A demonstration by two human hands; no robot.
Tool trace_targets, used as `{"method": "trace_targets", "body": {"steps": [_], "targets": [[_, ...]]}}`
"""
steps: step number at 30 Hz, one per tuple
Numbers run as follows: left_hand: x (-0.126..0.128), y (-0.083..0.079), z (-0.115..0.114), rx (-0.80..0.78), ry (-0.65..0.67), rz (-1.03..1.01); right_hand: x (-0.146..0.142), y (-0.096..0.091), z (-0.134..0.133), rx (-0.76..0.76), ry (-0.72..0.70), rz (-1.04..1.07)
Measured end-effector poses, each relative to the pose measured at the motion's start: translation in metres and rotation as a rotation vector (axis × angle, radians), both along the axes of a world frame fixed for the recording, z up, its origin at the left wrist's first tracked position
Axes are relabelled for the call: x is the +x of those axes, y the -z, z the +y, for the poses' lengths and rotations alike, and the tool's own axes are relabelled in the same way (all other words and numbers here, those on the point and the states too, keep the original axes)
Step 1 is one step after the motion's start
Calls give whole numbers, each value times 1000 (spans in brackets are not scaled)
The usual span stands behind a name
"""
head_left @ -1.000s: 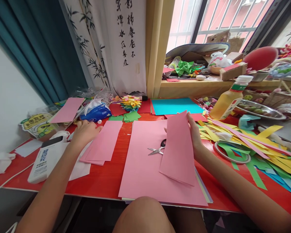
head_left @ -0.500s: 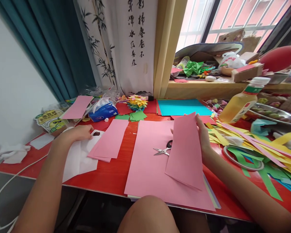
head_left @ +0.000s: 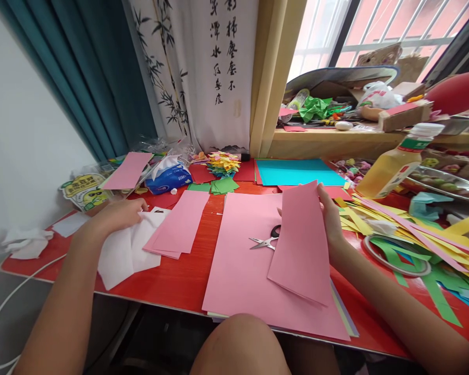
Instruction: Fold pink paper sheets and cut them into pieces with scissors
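Observation:
At the left of the table, my left hand (head_left: 131,212) is closed on the edge of a white tissue (head_left: 131,247). A small dark thing (head_left: 159,211) shows partly at the tissue's far edge. On the right, my right hand (head_left: 330,211) grips a strip of pink paper (head_left: 301,245), seemingly doubled, held up at a slant; most fingers are hidden behind it. Scissors (head_left: 262,242) with a black handle poke out left from behind that strip, blades slightly apart; whether the hand holds them I cannot tell. Below lies a stack of large pink sheets (head_left: 234,276).
Cut pink strips (head_left: 180,224) lie beside the tissue. Behind stand a blue tissue pack (head_left: 168,179), a folded paper ornament (head_left: 223,164) and a turquoise sheet (head_left: 297,172). To the right are a bottle (head_left: 394,164), yellow paper strips (head_left: 426,229) and a tape roll (head_left: 398,268).
My left hand has shifted slightly left and drawn the tissue up, so the dark thing on it is mostly covered. My right hand and the pink strip stay nearly still.

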State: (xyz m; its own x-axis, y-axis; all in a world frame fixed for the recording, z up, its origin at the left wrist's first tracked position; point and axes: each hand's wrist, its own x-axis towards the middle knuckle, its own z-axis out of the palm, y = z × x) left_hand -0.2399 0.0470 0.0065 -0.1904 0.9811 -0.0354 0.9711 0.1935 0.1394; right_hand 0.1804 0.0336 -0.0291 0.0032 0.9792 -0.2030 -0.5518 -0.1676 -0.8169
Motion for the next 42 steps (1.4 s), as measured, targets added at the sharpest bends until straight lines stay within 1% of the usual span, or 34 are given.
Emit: {"method": "trace_targets", "body": {"steps": [3, 5, 7, 9, 11, 13, 15, 17, 18, 20, 25, 28, 29, 31, 33, 35, 37, 40, 42], "targets": [[11, -8, 0, -81, 89, 163, 0, -1, 0, -19, 6, 6], [15, -8, 4, -68, 80, 224, 0, -1, 1, -19, 4, 17], [15, -5, 9, -31, 78, 273, 1, 0, 1, -14, -8, 26], [13, 2, 13, 39, 114, 300, 2, 1, 2, -14, -24, 34], [11, 11, 14, 124, 180, 316, 3, 1, 2, -12, -31, 37], [9, 22, 11, 146, 259, 314, 3, 1, 2, -5, -27, 37], [9, 32, 6, 53, 339, 296, 2, 1, 2, 2, -22, 37], [9, 41, 0, -69, 369, 280, 2, 1, 2, 0, -25, 26], [9, 44, -2, -101, 360, 277, 2, 0, 1, -3, -27, 14], [8, 48, -7, -97, 320, 288, 2, 0, 1, 3, -28, -13], [2, 49, -11, 12, 262, 391, 3, 0, 2, 26, -32, -39], [5, 46, -8, 84, 251, 462, 3, 2, 2, 14, -24, -51], [9, 45, -6, 116, 252, 451, 3, 2, 2, 9, -26, -57], [19, 42, -1, 157, 216, 351, 3, 3, 2, -1, -36, -68], [31, 40, 5, 111, 138, 197, 4, 4, 3, -4, -44, -66], [42, 39, 12, 7, 120, 104, 4, 4, 3, 0, -40, -42], [51, 39, 21, -51, 127, 101, 5, 4, 4, 17, -30, -16], [57, 38, 35, -88, 65, 122, 5, 3, 4, 56, -30, -24], [57, 35, 44, -100, 41, 34, 4, 3, 4, 61, -23, -26]]}}
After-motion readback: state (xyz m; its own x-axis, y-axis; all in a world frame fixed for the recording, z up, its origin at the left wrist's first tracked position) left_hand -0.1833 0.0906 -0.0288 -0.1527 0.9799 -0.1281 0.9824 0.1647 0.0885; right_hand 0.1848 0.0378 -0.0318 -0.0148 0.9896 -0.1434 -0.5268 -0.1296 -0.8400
